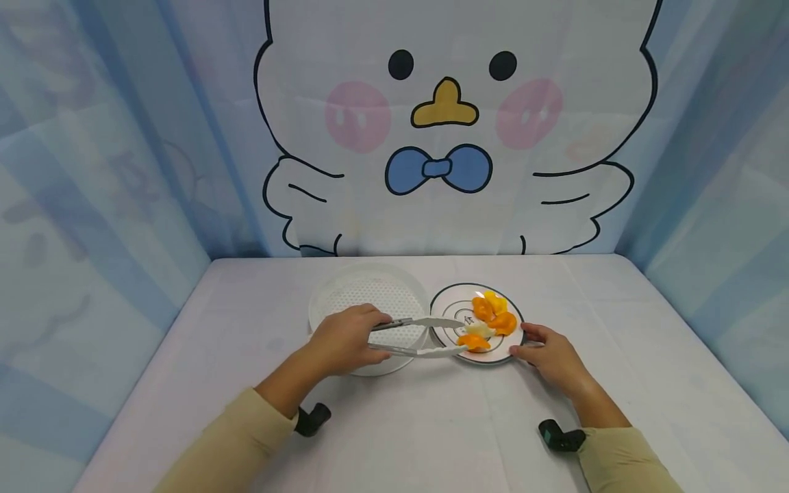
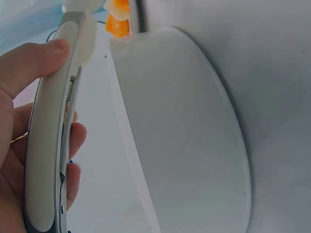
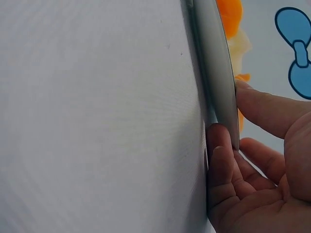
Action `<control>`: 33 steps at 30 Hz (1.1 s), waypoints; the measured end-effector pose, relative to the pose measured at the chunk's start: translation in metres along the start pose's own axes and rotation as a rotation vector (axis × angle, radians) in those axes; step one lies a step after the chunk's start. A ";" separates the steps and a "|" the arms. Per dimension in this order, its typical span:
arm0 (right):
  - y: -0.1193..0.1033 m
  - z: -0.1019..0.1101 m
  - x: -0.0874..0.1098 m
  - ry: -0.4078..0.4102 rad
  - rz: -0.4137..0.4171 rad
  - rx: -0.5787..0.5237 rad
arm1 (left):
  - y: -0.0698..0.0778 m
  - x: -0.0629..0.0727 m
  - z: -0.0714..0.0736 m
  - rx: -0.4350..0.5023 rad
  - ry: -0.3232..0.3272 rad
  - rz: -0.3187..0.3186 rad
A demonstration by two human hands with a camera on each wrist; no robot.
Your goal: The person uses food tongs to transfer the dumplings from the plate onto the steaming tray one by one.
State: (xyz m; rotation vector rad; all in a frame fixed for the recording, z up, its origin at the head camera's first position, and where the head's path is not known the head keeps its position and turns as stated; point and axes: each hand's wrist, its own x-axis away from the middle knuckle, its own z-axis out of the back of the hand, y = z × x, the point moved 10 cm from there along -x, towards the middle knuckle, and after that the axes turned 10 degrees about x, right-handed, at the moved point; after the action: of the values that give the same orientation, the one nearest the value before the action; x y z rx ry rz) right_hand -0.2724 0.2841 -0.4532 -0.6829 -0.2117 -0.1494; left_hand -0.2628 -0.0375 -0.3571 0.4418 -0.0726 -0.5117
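Note:
In the head view my left hand [image 1: 346, 340] holds a pair of tongs [image 1: 422, 352] with pale tips. The tongs reach right, over a white plate [image 1: 448, 301] with a dark rim, their tips apart near a small orange and cream piece [image 1: 473, 342]. Several more orange and yellow pieces [image 1: 504, 323] lie on the plate's right half. With thumb above and fingers below, my right hand [image 3: 262, 165] grips the plate's edge [image 3: 221, 73] in the right wrist view. My left thumb presses the tongs' cream handle [image 2: 43, 145] in the left wrist view.
A round white tray [image 1: 329, 291] with a perforated-looking base stands left of the plate, partly hidden behind my left hand and the tongs. Both sit on a white-covered table [image 1: 419, 431]. A printed cloth [image 1: 444, 219] hangs behind the table, with curtains at both sides.

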 end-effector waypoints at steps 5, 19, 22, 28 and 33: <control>0.001 -0.001 0.000 0.003 0.001 0.006 | 0.005 -0.007 -0.006 -0.019 -0.008 -0.004; 0.002 0.000 -0.002 0.016 0.010 0.011 | 0.013 -0.022 -0.018 -0.045 -0.055 0.012; 0.002 -0.001 -0.002 0.014 0.012 0.006 | 0.015 -0.025 -0.020 -0.048 -0.066 0.025; 0.002 -0.001 -0.001 0.012 0.006 0.002 | 0.018 -0.031 -0.024 -0.057 -0.085 0.041; 0.001 0.000 -0.001 0.008 0.003 0.006 | 0.019 -0.035 -0.027 -0.059 -0.099 0.056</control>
State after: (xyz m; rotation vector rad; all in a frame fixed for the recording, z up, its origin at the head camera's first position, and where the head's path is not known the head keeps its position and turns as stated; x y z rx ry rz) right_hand -0.2731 0.2850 -0.4544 -0.6761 -0.2031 -0.1489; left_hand -0.2798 0.0046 -0.3722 0.3562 -0.1642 -0.4795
